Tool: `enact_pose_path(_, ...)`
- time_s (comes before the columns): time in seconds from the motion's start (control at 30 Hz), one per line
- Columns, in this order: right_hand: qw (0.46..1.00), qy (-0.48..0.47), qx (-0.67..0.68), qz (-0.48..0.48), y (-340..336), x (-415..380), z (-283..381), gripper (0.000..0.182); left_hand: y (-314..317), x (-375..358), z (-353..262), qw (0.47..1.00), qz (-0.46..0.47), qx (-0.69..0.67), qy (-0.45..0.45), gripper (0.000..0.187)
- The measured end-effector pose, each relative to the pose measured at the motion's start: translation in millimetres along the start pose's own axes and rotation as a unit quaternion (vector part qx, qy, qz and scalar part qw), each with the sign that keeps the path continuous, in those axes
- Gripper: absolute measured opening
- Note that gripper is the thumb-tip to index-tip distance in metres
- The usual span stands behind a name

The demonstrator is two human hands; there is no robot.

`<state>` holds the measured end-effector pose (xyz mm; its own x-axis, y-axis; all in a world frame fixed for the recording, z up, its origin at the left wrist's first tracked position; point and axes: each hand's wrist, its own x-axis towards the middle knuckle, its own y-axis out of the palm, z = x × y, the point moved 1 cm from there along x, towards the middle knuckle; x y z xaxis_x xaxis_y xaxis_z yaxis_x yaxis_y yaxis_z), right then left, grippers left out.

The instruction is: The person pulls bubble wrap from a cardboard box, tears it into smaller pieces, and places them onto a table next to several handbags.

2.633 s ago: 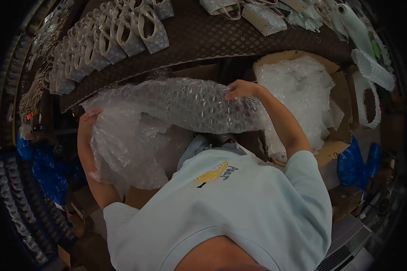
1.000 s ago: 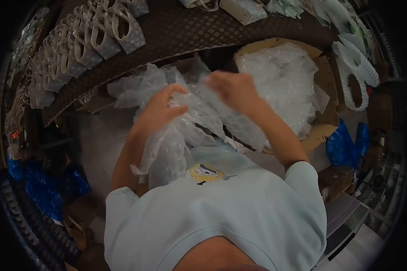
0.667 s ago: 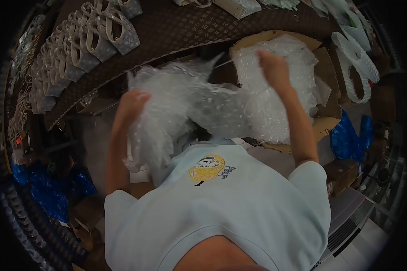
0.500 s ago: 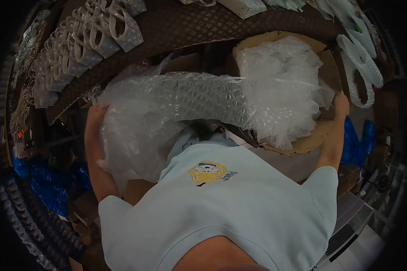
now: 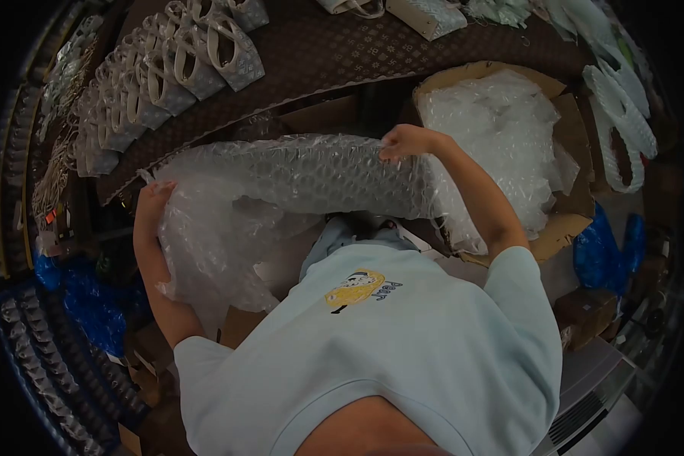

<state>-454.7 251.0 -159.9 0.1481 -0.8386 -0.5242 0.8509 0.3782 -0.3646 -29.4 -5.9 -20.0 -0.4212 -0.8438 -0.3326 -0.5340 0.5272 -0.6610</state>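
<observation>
A long sheet of clear bubble wrap [image 5: 304, 171] stretches across in front of my body, its left part hanging down in loose folds. My left hand [image 5: 158, 194] is closed on the wrap's left end. Toward the sheet's right part, my right hand [image 5: 406, 143] pinches its upper edge. Just right of that hand stands an open cardboard box [image 5: 574, 182] filled with crumpled clear bubble wrap [image 5: 494, 137].
Behind the wrap, a brown patterned table [image 5: 342, 68] carries rows of small handled bags [image 5: 197, 64] at the left. White woven straps [image 5: 623, 144] hang at the right. Blue plastic bags [image 5: 91, 311] lie low on the left, and another blue bag [image 5: 600, 247] on the right.
My right hand has moved left from the box's far side to the upper edge of the bubble wrap sheet. My left hand stays on the left end. The view has shifted slightly.
</observation>
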Motion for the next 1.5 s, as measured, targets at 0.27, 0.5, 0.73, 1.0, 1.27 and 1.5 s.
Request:
enact_pose_path(0.27, 0.956, -0.036, 0.258, -0.131, -17.7, -63.6, 1.8, 0.025, -8.5, 16.9, 36.9, 0.997, -0.032, 0.019, -0.071, 0.033)
enact_pose_path(0.5, 0.817, -0.017, 0.205, -0.539, -48.9, -140.0, -79.1, 0.029, -34.1, 39.1, 71.2, 0.999, -0.008, -0.024, -0.034, 0.032)
enact_pose_path(0.73, 0.573, 0.591, -0.176, -0.54, -99.9, -371.7, -290.3, 0.05, -48.9, 17.8, 77.0, 0.992, -0.043, -0.061, -0.098, 0.031)
enact_pose_path(1.0, 0.94, -0.05, -0.134, -0.31, -17.5, -58.0, 3.7, 0.081, -43.2, 19.4, 57.0, 0.995, -0.034, -0.03, -0.084, 0.036)
enact_pose_path(1.27, 0.945, 0.118, -0.1, -0.289, -14.9, -4.8, -8.4, 0.025, -38.2, -8.8, 47.7, 0.992, -0.118, 0.042, -0.028, 0.046)
enact_pose_path(1.5, 0.881, -0.241, -0.158, -0.375, 27.9, -37.0, 120.5, 0.013, 138.0, -72.1, -162.1, 0.944, 0.238, 0.035, 0.227, 0.069)
